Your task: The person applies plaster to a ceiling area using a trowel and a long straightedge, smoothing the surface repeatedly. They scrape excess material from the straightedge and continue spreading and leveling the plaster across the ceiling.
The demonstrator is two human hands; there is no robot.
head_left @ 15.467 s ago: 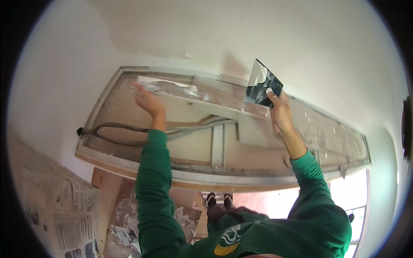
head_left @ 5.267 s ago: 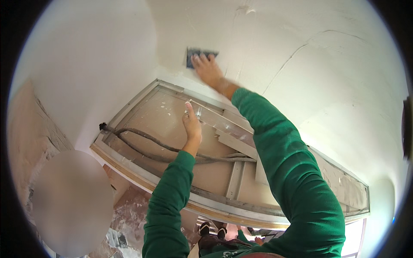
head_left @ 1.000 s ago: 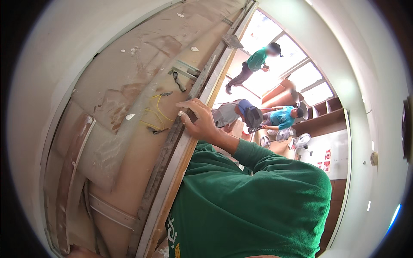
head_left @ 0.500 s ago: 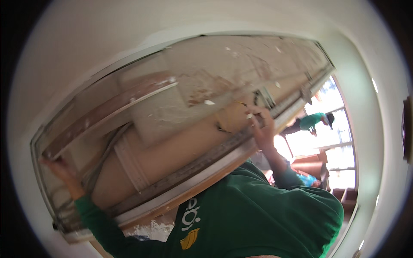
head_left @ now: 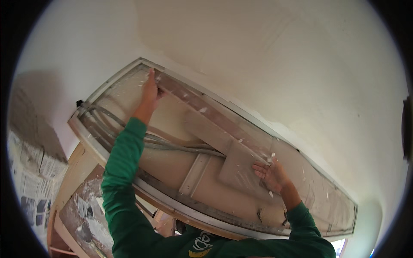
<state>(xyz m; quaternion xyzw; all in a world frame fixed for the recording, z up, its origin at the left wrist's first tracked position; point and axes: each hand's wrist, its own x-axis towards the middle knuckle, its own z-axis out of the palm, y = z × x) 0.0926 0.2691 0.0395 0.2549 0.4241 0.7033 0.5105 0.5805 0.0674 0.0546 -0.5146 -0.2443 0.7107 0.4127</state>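
Observation:
A long, narrow reddish-brown board [head_left: 206, 112], flecked with white, lies at a slant across a long framed recess. My left hand [head_left: 150, 91] grips its upper left end, thumb along the edge. At the lower right end, my right hand [head_left: 274, 177] is palm up, its thumb and fingers about the board's tip. Grey cables [head_left: 185, 149] run behind the board, past a pale metal strip [head_left: 194, 174] fixed across the recess. Loose white flakes cling to the board and the dusty panel [head_left: 241, 170] behind it.
The recess has a pale metal frame [head_left: 95, 148]. Smooth off-white surfaces surround it. Newspaper sheets [head_left: 32, 185] cover the area at far left, beside a paint-spattered board [head_left: 88, 210] and wooden edges. Short dark wires [head_left: 259, 214] stick out at the lower right of the recess.
My view has swung, so the recess now slants down to the right. My right hand has moved from the recess's near side to the board's right end. My left hand keeps the other end.

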